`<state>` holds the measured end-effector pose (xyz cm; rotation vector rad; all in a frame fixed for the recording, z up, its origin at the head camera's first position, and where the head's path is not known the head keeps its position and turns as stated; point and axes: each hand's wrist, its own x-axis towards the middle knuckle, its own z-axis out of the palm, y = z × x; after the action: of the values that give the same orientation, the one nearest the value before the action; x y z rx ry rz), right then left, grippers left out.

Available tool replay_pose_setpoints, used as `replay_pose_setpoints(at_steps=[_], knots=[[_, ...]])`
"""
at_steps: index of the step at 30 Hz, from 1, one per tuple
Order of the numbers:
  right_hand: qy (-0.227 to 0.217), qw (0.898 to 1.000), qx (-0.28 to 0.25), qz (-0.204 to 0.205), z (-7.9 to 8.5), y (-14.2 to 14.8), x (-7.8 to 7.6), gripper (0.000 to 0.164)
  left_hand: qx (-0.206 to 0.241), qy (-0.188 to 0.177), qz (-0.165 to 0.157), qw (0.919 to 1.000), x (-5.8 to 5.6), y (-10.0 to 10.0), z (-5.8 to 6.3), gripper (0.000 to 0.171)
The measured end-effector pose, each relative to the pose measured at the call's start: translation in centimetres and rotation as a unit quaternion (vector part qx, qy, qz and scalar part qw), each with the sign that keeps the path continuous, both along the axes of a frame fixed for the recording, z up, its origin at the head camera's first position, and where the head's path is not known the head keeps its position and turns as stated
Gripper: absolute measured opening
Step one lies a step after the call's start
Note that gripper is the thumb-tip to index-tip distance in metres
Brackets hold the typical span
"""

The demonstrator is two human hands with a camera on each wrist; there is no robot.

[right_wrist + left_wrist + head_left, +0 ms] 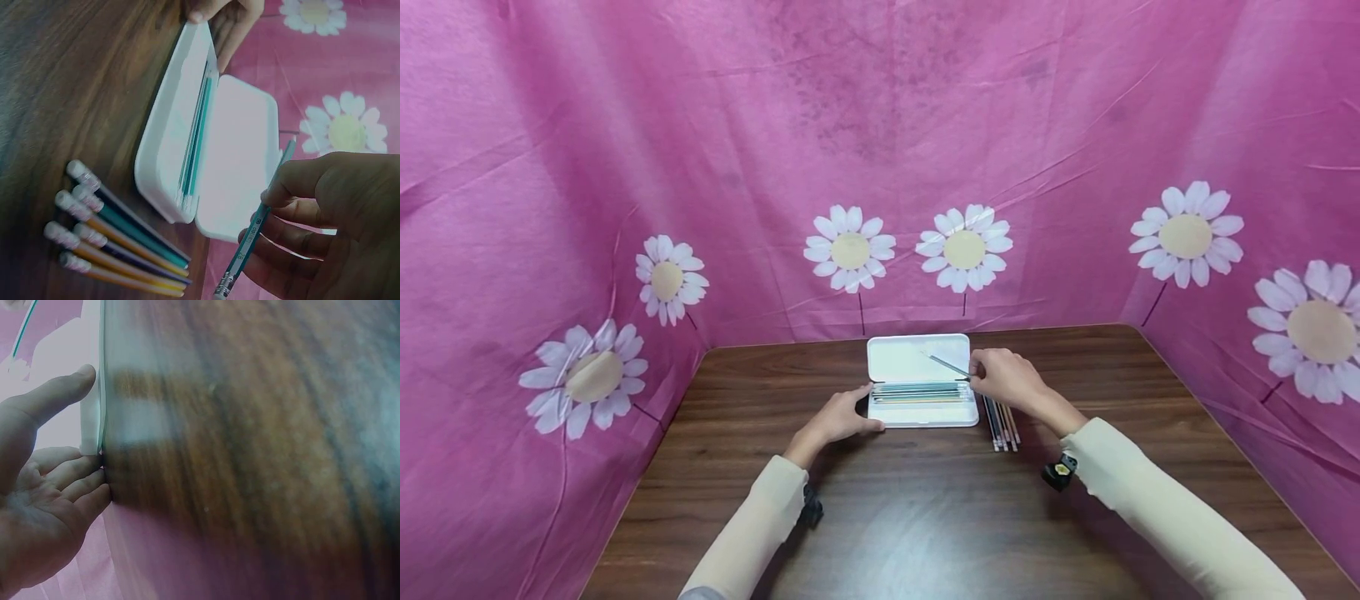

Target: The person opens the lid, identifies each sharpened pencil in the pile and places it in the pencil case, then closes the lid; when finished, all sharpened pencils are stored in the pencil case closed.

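A white pencil case [925, 414] lies open on the table, its lid tipped back. Several pencils [917, 392] lie side by side inside it, mostly green. My right hand [1006, 377] pinches a green pencil [250, 240] between thumb and fingers, above the case's right end; its eraser end shows in the right wrist view. At the case's left end my left hand [842, 414] rests with fingers extended, thumb at the front edge and the other fingers along the side. In the left wrist view the left hand [50, 494] touches the case's white edge [92, 419].
Right of the case, several loose pencils [125, 231] with white erasers lie on the brown wooden table [887, 517], some green, some yellow, some dark. A pink cloth [895, 125] with white flowers hangs behind the table and at both sides.
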<state>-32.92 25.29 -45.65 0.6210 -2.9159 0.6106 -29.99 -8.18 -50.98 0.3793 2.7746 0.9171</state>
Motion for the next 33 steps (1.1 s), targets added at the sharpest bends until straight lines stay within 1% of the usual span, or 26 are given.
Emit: replay_pose_setpoints(at_steps=[5, 8, 15, 23, 26, 31, 33], knots=[[0.017, 0.999, 0.017, 0.036, 0.0, -1.6, -0.9, 0.006, -0.005, 0.0, 0.001, 1.0, -0.1, 0.1, -0.1, 0.093], [0.018, 0.998, 0.025, 0.052, 0.0, -2.5, -1.3, 0.008, -0.006, 0.0, 0.001, 1.0, -0.2, 0.2, -0.1, 0.093], [0.016, 0.995, 0.045, 0.082, -0.4, -4.4, -1.8, 0.014, -0.008, -0.001, 0.003, 1.0, -0.1, 0.2, 0.0, 0.092], [0.028, 0.99, 0.058, 0.122, -1.1, -5.9, -2.2, 0.019, -0.015, 0.001, 0.0, 0.9999, -0.2, 0.2, 0.0, 0.092], [0.031, 0.99, 0.06, 0.125, -1.7, -6.4, -2.4, 0.021, -0.013, 0.0, 0.0, 0.9999, -0.3, 0.1, -0.1, 0.092], [0.028, 0.991, 0.067, 0.112, -2.7, -7.0, -2.7, 0.024, -0.009, -0.003, 0.0, 1.0, -0.3, 0.1, -0.2, 0.092], [0.033, 0.991, 0.071, 0.11, -3.1, -7.2, -2.9, 0.023, -0.008, -0.005, 0.0, 1.0, -0.3, 0.1, -0.2, 0.092]])
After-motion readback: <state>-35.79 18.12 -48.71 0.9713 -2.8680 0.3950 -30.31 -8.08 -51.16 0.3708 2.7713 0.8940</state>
